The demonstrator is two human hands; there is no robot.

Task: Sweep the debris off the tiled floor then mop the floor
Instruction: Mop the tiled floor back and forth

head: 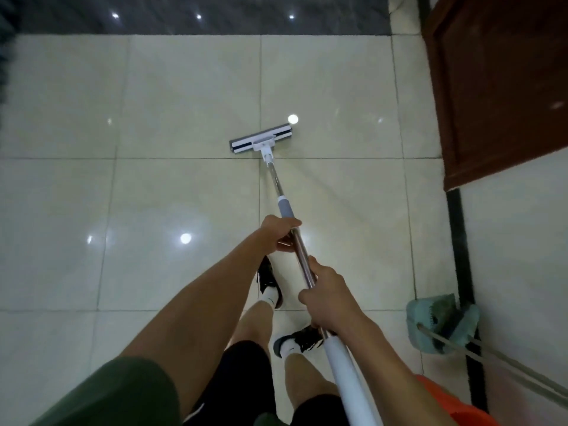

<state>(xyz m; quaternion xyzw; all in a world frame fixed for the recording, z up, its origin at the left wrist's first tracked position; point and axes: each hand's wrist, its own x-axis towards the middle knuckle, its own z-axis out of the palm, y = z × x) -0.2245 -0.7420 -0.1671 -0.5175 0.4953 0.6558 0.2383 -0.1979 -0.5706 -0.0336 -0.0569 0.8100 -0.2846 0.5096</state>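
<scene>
A flat mop with a white and grey head (261,138) rests on the glossy cream tiled floor (169,96), about one tile ahead of my feet. Its metal pole (274,179) runs back toward me and ends in a white upper section. My left hand (281,233) is wrapped around the pole just below the grey sleeve. My right hand (327,295) grips the pole lower down, closer to my body. No debris shows on the tiles.
A brown wooden door (498,87) stands at the right. A teal broom and dustpan (442,324) lean at the lower right beside a dark floor strip. Something orange (455,407) sits at the bottom right. A dark tiled band (196,13) borders the far side.
</scene>
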